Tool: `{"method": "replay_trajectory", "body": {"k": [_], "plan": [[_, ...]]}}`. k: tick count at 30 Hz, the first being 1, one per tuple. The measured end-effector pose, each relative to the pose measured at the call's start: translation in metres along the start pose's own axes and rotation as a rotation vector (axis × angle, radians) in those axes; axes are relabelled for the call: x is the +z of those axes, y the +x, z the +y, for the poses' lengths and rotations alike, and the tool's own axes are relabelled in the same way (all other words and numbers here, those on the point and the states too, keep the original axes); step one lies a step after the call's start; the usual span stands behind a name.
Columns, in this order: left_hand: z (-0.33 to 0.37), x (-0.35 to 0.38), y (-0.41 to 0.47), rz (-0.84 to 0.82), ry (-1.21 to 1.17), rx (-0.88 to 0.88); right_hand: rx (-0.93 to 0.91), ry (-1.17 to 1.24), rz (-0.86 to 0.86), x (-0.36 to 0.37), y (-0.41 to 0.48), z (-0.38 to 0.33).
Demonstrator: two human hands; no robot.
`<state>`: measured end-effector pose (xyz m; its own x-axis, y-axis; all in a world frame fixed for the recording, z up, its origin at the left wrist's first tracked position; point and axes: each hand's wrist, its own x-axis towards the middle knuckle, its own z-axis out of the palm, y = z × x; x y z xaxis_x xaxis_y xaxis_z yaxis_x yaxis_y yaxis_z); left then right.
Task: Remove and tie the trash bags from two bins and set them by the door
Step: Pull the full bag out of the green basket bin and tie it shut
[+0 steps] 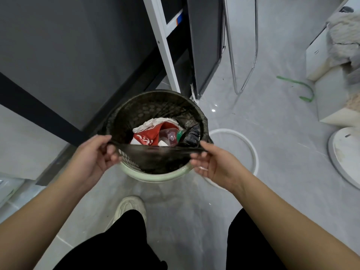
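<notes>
A pale green perforated bin (155,175) stands on the floor just ahead of my feet. It is lined with a thin black trash bag (153,106). Inside lie a red and white wrapper (148,136), a clear plastic bottle (169,136) and crumpled paper. My left hand (93,154) pinches the bag's near edge at the left of the rim. My right hand (212,162) pinches the same edge at the right. The edge is stretched taut between both hands, lifted off the near rim. The far side of the bag still wraps over the rim.
A dark grey cabinet with a black base (58,55) stands left of the bin. A white frame leg (165,45) and chrome chair tube (243,55) rise behind. A white ring (251,151) lies right of the bin, beside a round white base (344,154), white boxes and a green strap (298,84).
</notes>
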<state>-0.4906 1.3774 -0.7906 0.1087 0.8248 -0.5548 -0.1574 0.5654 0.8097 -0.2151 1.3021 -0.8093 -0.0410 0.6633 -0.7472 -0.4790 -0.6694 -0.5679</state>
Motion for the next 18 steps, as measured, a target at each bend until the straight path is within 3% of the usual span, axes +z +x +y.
{"method": "replay_trajectory", "body": {"k": [4,7,9,14,18], "plan": [[0.014,-0.001,0.015,0.099,0.109,0.075,-0.22,-0.014,0.127,-0.004,0.004,-0.022],[0.028,-0.001,0.037,0.332,0.358,0.025,-0.212,-0.198,0.343,-0.011,0.011,-0.031],[0.039,-0.004,0.054,0.367,0.547,-0.043,-0.166,-0.264,0.451,-0.019,0.02,-0.035],[0.054,-0.009,0.085,0.096,0.714,-0.313,0.001,-0.322,0.332,-0.025,0.041,-0.05],[0.045,-0.007,0.102,0.28,0.726,-0.029,-0.125,-0.353,0.288,-0.026,0.063,-0.049]]}}
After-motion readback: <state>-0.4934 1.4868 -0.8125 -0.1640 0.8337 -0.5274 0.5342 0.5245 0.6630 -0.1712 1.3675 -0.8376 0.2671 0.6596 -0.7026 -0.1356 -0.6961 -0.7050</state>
